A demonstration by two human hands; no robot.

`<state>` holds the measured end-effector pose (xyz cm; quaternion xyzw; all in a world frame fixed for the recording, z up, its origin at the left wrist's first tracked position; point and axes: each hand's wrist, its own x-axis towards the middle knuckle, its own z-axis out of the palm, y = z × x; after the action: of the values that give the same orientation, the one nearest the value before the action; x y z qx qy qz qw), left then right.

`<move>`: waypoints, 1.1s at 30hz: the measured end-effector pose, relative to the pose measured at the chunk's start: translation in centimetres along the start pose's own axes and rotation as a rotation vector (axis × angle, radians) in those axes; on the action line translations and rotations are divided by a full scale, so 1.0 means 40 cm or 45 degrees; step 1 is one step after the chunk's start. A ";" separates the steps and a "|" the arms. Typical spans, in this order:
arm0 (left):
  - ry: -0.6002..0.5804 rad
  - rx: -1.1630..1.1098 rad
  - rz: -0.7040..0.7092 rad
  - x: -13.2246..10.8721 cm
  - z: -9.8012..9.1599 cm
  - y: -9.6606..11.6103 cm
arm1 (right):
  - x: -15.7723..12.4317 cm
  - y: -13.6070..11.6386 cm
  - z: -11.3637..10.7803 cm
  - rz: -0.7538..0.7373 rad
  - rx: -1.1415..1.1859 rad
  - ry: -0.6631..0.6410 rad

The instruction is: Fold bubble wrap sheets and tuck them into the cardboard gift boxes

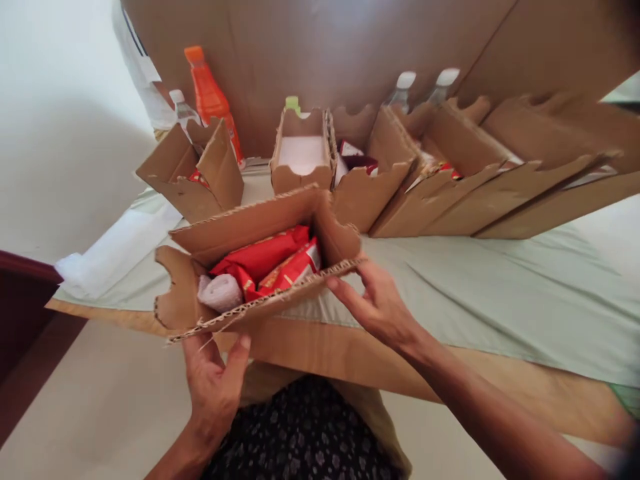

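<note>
A cardboard box with an open top is held tilted over the near edge of the table. Inside it lie red packets and a rolled whitish cloth-like bundle. My left hand grips the box from below at its near left corner, with part of the fingers hidden beneath. At the near right corner, my right hand has its thumb on the outer wall and its other fingers around the end, partly out of sight.
Several cardboard boxes line the back of the green-cloth table; another box stands left. Behind are an orange bottle, white-capped bottles and a large cardboard panel. White plastic wrap lies left.
</note>
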<state>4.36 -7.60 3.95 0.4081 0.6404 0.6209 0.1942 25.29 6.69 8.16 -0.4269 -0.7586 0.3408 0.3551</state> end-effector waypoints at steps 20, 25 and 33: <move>0.108 0.069 0.205 0.004 0.005 -0.061 | 0.276 -0.017 0.250 -0.297 -0.075 0.103; 0.066 0.076 0.203 -0.024 0.005 -0.113 | 0.260 -0.031 0.243 -0.359 -0.100 0.105; 0.039 0.214 0.239 -0.036 -0.026 -0.184 | 0.248 -0.005 0.243 -0.401 0.057 0.106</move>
<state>2.36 -8.58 -3.30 0.4717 0.6521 0.5866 0.0904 13.34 13.37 5.77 -0.3085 -0.7931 0.2796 0.4446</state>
